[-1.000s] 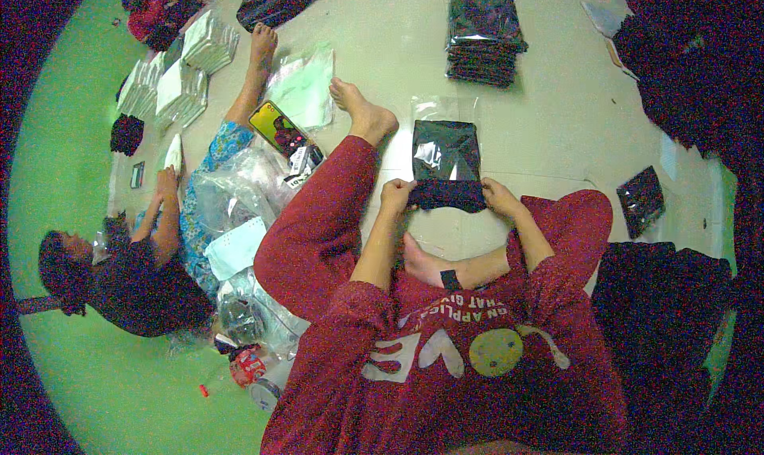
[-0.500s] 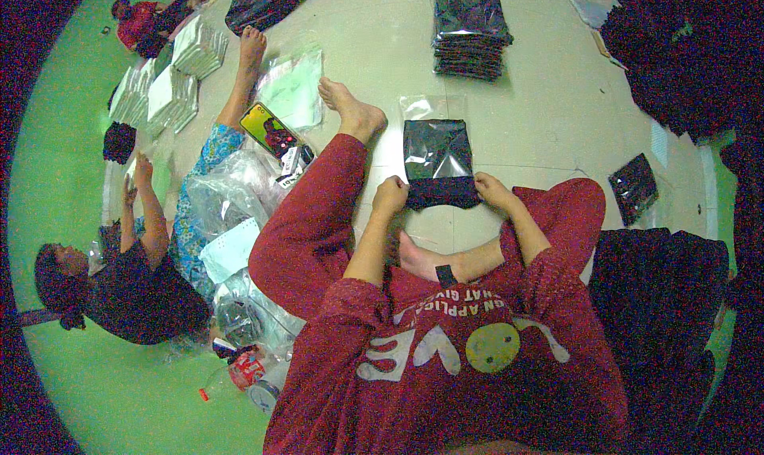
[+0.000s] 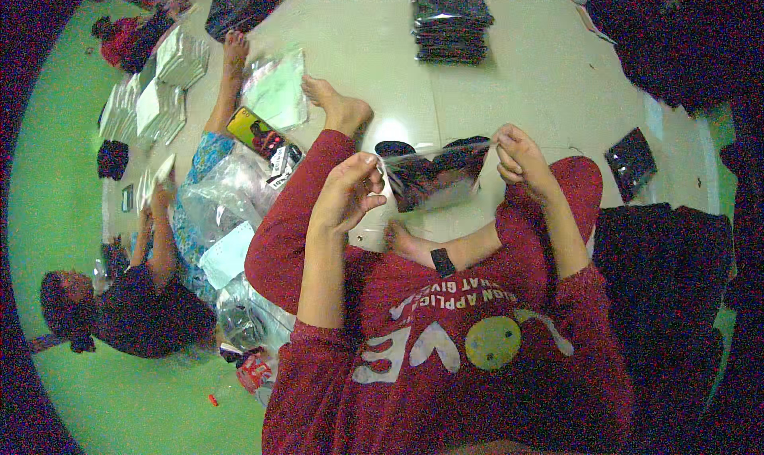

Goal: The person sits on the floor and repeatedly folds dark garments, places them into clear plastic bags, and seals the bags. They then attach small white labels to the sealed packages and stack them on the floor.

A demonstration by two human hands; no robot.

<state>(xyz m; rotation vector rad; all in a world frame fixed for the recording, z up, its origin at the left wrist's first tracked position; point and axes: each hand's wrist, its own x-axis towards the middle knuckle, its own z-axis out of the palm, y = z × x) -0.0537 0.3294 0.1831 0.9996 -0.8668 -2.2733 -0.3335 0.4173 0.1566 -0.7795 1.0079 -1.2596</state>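
Note:
A folded black garment (image 3: 434, 186) is inside a clear plastic bag (image 3: 446, 154), raised off the floor in front of my crossed legs. My left hand (image 3: 347, 191) pinches the bag's left corner between thumb and fingers. At the right corner, my right hand (image 3: 521, 159) is closed on the film, and the edge is stretched taut between the two hands. The garment hangs tilted below that edge, its far side showing dark and rounded. Glare on the film blurs its details.
A stack of bagged black garments (image 3: 451, 25) stands ahead, and one bagged piece (image 3: 629, 165) lies at the right. Dark cloth (image 3: 660, 280) is heaped by my right side. Left of me are a phone (image 3: 259, 132), loose plastic bags (image 3: 223, 192) and a seated co-worker (image 3: 135, 312).
Both hands have risen from the near corners of the garment and now grip the bag's edge. The bagged garment, flat on the floor before, has lifted and tilted.

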